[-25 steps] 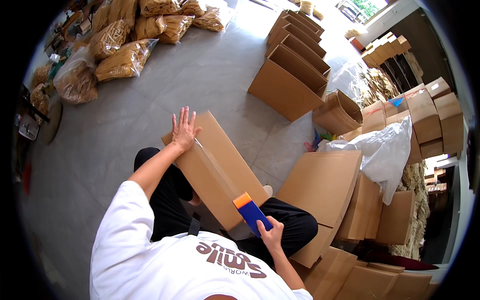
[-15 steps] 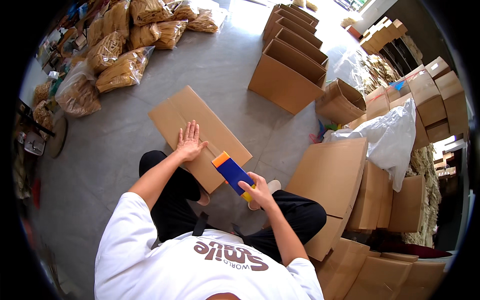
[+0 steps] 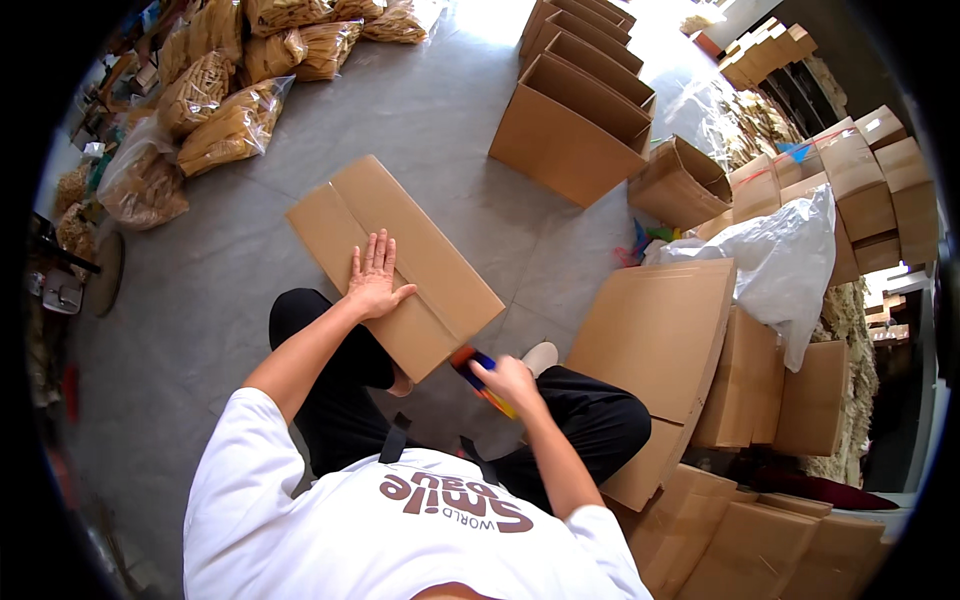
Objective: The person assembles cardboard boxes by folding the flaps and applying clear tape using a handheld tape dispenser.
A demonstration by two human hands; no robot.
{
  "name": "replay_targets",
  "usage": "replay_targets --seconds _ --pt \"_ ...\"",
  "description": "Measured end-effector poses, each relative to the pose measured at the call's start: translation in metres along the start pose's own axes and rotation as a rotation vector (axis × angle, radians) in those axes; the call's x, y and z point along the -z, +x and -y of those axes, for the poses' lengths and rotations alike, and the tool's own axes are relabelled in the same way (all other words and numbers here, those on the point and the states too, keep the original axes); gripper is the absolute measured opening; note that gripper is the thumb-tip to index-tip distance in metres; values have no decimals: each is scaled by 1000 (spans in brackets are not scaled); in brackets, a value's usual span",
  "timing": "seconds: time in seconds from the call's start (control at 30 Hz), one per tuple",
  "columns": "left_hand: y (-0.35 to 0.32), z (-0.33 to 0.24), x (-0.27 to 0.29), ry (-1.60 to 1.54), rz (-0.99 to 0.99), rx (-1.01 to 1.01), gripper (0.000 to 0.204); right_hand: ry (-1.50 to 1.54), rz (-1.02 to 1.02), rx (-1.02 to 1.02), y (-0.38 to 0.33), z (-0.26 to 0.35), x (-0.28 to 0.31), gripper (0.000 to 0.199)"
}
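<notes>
A closed brown cardboard box (image 3: 425, 235) lies at a slant on the floor in front of my legs, a seam running along its upper face. My left hand (image 3: 373, 285) rests flat on that face beside the seam, fingers stretched out. Just off the box's near right corner, my right hand (image 3: 510, 382) is wrapped round a blue, orange and yellow tape dispenser (image 3: 468, 366). The dispenser is blurred by motion and partly covered by my fingers. Its orange end points at the box's near end; whether it touches the box I cannot tell.
Open cardboard boxes (image 3: 570, 140) stand in a row ahead on the right. Flattened cartons (image 3: 650, 330) lean close by my right knee, with clear plastic sheeting (image 3: 790, 240) behind them. Plastic bags of tan dried material (image 3: 235, 125) are piled at the far left.
My right hand has drawn the tape dispenser off the box's top and down past its near right corner, turning it. The left hand stays flat on the box.
</notes>
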State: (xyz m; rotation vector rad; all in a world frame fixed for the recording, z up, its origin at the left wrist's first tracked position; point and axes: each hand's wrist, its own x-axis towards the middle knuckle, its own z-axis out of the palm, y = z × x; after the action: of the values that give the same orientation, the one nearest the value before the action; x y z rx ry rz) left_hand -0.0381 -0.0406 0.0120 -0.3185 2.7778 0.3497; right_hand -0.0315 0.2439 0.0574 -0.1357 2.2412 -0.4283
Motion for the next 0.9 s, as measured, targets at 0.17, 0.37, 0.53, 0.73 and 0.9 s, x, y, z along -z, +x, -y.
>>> replay_targets --seconds 0.17,0.37,0.53,0.73,0.9 --pt "9 3 10 7 3 12 88 -186 -185 136 76 10 -112 61" --pt "22 32 37 -222 174 -66 72 430 -31 -143 51 -59 -104 60" --pt "87 156 78 -272 -555 260 70 1356 -65 -27 28 -55 -59 48" --pt "78 145 44 -254 -298 411 85 1744 -239 -33 52 -58 -60 34" --pt "33 104 32 -692 -208 262 58 1715 -467 -171 44 -71 -49 35"
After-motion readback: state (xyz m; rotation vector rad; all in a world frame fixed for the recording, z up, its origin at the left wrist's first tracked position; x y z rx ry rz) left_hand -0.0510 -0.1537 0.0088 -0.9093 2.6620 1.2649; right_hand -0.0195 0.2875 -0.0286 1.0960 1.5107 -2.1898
